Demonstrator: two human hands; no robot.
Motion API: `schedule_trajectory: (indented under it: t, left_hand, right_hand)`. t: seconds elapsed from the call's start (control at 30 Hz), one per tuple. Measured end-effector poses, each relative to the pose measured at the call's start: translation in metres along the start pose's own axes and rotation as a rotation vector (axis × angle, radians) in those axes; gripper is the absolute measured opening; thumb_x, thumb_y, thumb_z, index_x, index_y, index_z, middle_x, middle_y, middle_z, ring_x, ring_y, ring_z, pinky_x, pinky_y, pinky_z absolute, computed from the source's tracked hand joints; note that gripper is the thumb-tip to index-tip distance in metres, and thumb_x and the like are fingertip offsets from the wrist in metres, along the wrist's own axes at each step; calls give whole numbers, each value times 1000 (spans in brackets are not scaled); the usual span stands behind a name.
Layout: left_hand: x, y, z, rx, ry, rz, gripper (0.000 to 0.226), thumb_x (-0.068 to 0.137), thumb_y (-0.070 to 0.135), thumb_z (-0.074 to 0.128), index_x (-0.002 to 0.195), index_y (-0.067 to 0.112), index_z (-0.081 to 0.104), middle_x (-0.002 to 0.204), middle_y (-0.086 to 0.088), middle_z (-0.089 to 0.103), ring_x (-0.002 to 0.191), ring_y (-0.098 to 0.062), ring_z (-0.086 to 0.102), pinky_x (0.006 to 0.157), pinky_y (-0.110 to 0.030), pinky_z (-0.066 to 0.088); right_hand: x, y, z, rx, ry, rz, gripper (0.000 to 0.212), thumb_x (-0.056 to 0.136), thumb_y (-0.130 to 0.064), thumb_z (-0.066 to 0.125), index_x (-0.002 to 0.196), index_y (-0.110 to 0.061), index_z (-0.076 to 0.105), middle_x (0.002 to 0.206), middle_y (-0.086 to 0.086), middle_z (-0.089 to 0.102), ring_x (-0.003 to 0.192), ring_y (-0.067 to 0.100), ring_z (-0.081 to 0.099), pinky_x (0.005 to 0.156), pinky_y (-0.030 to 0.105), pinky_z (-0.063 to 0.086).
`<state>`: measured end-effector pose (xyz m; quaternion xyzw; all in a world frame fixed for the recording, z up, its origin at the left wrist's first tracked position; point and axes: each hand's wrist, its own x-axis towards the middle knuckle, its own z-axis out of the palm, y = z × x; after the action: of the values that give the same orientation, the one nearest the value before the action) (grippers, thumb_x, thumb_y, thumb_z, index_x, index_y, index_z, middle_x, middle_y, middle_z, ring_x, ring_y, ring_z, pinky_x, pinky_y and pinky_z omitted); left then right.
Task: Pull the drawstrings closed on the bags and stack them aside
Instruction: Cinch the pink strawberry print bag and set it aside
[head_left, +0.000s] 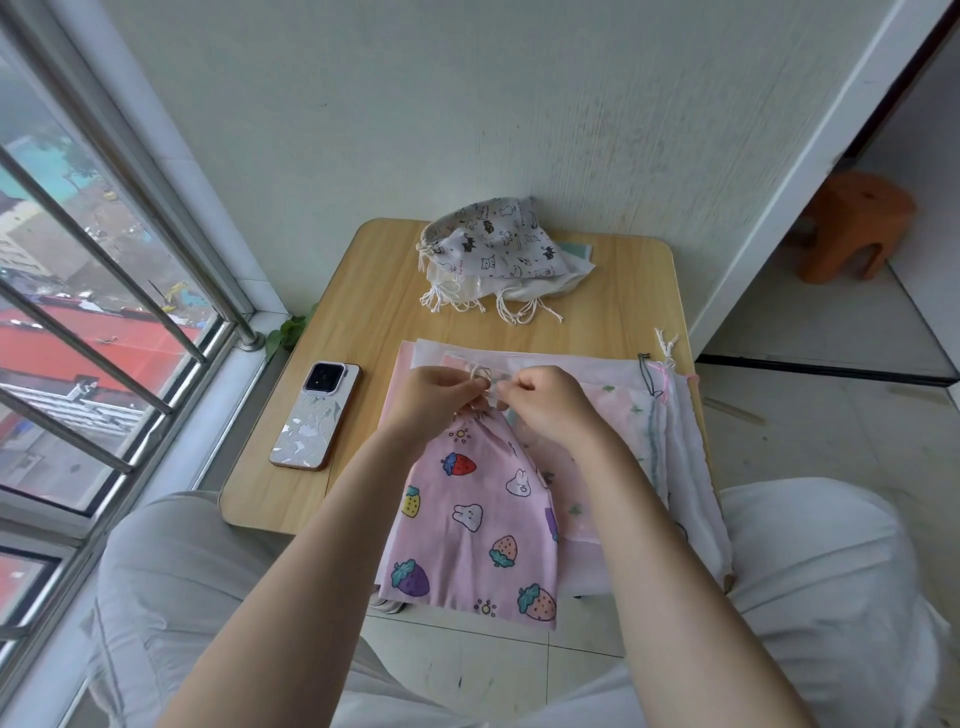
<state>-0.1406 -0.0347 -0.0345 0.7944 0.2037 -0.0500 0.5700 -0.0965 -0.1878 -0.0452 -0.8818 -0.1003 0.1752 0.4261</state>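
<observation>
1. the pink bag (478, 514) with the strawberry and bunny print hangs off the near edge of the desk (363, 312), its top bunched up tight between both hands.
2. left hand (436, 395) has its fingers curled in, pinching the white drawstring (478, 371) right at the gathered neck of the bag.
3. right hand (540, 400) is curled in too, pinching the cord from the other side, so the two hands nearly touch (can't tell exactly which strand each one has).
4. under the hands sits a flat pile of open bags (623, 395), pale pink and white, with cords sticking out at the right edge of the desk.
5. at the far side of the desk, against the wall, there's a stack of closed bags (493, 249), the top one white with little animal prints, strings dangling toward the front.
6. a phone (316, 415) lies face down on the left part of the desk, well apart from the bags.
7. an orange stool (852, 223) stands on the floor off to the right.
</observation>
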Motion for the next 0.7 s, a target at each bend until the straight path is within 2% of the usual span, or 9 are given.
schedule_trajectory:
  t: [0.1, 0.2, 0.27, 0.37, 0.47, 0.53, 0.6, 0.7]
  left_hand:
    - [0, -2, 3, -37, 35, -20, 13, 87, 26, 72, 82, 15, 76, 64, 8, 68, 50, 1, 54, 48, -9, 42]
    - [2, -2, 3, -51, 24, -39, 12, 85, 26, 73, 80, 16, 76, 65, 3, 66, 56, -7, 54, 52, -14, 44]
    - [3, -2, 1, -60, -20, -48, 11, 84, 23, 75, 82, 12, 76, 66, 0, 65, 56, -8, 52, 54, -18, 44]
    - [4, -2, -4, -83, -86, -57, 12, 83, 12, 74, 94, 8, 77, 70, -4, 66, 57, -9, 55, 56, -18, 47]
    - [5, -3, -9, -79, -132, -51, 17, 81, 6, 74, 98, 8, 76, 73, -3, 68, 60, -10, 59, 59, -19, 49]
    - [6, -3, -12, -54, -157, -42, 17, 81, 4, 73, 97, 8, 75, 76, -4, 67, 64, -13, 59, 64, -23, 50]
    - [6, -3, -12, -28, -168, -26, 17, 79, 2, 72, 95, 8, 73, 78, -5, 66, 67, -16, 58, 66, -26, 50]
    - [4, -4, -9, 40, -77, 60, 16, 78, 3, 73, 90, 14, 71, 78, 4, 67, 67, -7, 60, 61, -15, 48]
  right_hand:
    - [-6, -6, -4, 115, -77, 4, 18, 89, -26, 63, 79, -13, 69, 61, -10, 57, 57, 5, 50, 59, 24, 41]
    - [-9, -8, -2, 128, -139, -4, 15, 86, -16, 63, 83, -3, 71, 58, -2, 61, 51, 8, 50, 54, 22, 41]
    - [-9, -7, 1, 136, -128, -5, 10, 82, -12, 64, 79, -5, 70, 57, -2, 62, 50, 8, 51, 54, 22, 40]
    - [-8, -5, 5, 120, -100, -12, 8, 80, -17, 70, 72, -19, 70, 63, -12, 63, 61, 3, 57, 60, 19, 42]
    - [-6, -3, 6, 110, -47, -13, 10, 81, -18, 66, 73, -24, 67, 73, -12, 65, 72, 6, 60, 65, 21, 45]
    - [-1, -1, 6, 130, 0, -7, 13, 83, -15, 60, 81, -27, 64, 87, -8, 67, 85, 10, 62, 77, 25, 50]
    - [3, -1, 9, 258, -36, 20, 20, 83, -8, 60, 88, -27, 63, 95, 0, 70, 91, 14, 66, 86, 29, 52]
    - [7, 0, 15, 409, -114, 56, 23, 84, -1, 61, 91, -22, 66, 95, 5, 73, 90, 18, 69, 86, 31, 55]
